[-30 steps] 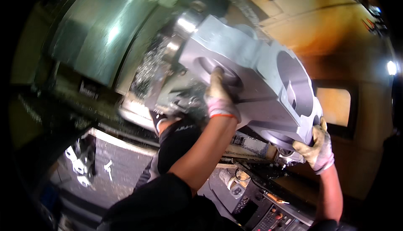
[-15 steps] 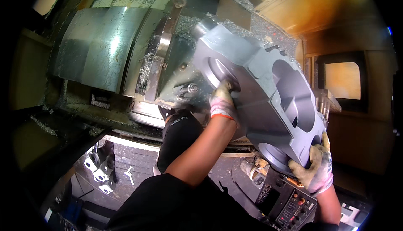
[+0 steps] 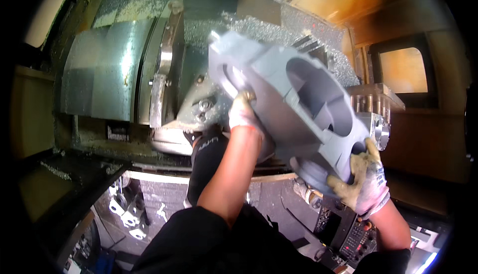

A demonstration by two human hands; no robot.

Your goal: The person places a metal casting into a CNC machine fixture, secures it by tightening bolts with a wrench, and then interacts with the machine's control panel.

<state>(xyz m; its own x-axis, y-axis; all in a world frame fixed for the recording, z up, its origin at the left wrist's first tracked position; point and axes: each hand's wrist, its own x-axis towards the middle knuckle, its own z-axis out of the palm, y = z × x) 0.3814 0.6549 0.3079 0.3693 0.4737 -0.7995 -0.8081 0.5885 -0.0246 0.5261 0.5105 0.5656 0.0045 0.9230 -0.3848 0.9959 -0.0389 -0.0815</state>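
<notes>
Casting [image 3: 289,132], large and grey, held slantwise between gloved left hand [image 3: 242,112] and gloved right hand [image 3: 361,182]. Left hand gripping near the upper-left end, thumb at the edge of a round bore [image 3: 233,77], other fingers hidden; right hand closed around the lower-right end, fingertips by a small opening, thumb spread toward the lower side. By judgement, pick-up done and a two-handed hold well established; casting not set down, neither hand free. Cannot tell about any support under it, with underside out of sight. Just left of the left hand, a bolt [image 3: 205,104] on a pale metal plate; farther left, an upright steel bar [image 3: 162,69], then smooth sheet-metal covers [image 3: 94,74]. Beyond both hands, metal chips [image 3: 264,30] strewn behind the casting. Past the right hand, a shiny metal block [image 3: 379,134], close enough to the casting's end to limit room there, by the look of it. Close beside the left wrist, a black-clad leg [image 3: 209,152], perhaps crowding that side. Below the right hand, a control panel [image 3: 356,244]; low and well left of the grip, small metal parts [image 3: 127,214] in a cluster.
</notes>
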